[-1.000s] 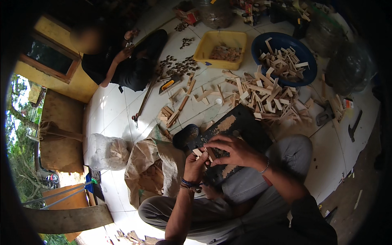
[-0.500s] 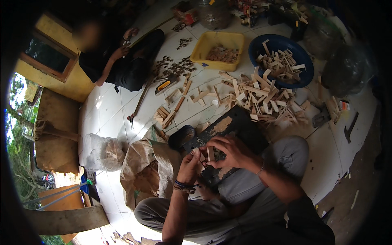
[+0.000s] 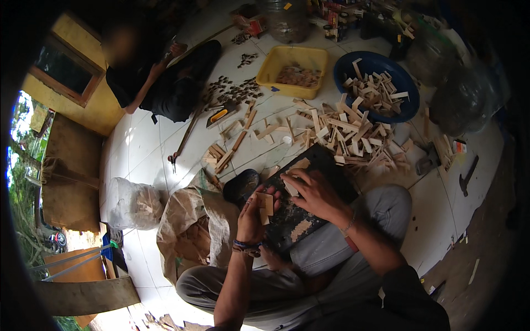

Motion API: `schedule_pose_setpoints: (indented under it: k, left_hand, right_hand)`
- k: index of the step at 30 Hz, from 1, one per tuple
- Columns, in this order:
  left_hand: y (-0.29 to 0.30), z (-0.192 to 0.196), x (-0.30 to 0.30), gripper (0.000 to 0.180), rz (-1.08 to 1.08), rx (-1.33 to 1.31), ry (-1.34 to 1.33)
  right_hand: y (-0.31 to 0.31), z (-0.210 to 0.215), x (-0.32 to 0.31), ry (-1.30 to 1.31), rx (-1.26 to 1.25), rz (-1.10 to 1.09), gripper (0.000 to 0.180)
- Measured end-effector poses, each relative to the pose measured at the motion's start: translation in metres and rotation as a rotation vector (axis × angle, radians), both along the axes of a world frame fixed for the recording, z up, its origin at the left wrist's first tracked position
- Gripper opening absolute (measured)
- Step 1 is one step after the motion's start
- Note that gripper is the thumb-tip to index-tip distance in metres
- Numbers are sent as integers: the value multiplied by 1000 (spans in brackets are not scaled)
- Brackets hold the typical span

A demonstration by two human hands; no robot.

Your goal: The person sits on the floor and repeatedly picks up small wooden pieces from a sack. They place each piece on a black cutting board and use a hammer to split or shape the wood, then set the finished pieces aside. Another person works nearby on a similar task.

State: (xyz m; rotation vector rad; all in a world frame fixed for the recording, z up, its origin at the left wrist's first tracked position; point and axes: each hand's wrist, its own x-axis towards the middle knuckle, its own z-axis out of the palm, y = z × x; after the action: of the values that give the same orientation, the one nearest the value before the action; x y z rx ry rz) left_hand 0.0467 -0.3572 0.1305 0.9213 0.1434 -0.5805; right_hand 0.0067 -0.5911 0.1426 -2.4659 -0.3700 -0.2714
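Note:
I sit cross-legged on a white tiled floor with a dark flat board (image 3: 309,212) resting across my knees. My left hand (image 3: 253,216) is raised over the board's near end and grips a few small pale wooden pieces (image 3: 265,205). My right hand (image 3: 310,190) lies palm down on the board with fingers spread, pressing a small wooden piece (image 3: 291,189) near its upper part. Another pale wooden piece (image 3: 300,164) lies at the board's far edge.
A heap of short wooden sticks (image 3: 342,132) lies beyond the board, beside a blue basin (image 3: 406,107) of sticks and a yellow tub (image 3: 276,66). A brown sack (image 3: 190,226) and clear bag (image 3: 132,201) sit to my left. Another person (image 3: 160,77) sits far left.
My left hand has lifted its wooden pieces slightly and my right hand has slid from beside them onto the board, flattening there.

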Motion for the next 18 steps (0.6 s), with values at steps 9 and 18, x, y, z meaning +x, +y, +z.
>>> schedule_pose_setpoints:
  k: [9,18]
  left_hand:
    - [-3,6,-8,49,-51,-107,23]
    - [-29,18,-16,47,-7,313,-453]
  right_hand:
    - [38,14,-11,36,333,-20,40]
    - [34,3,-16,265,480,-146,37]
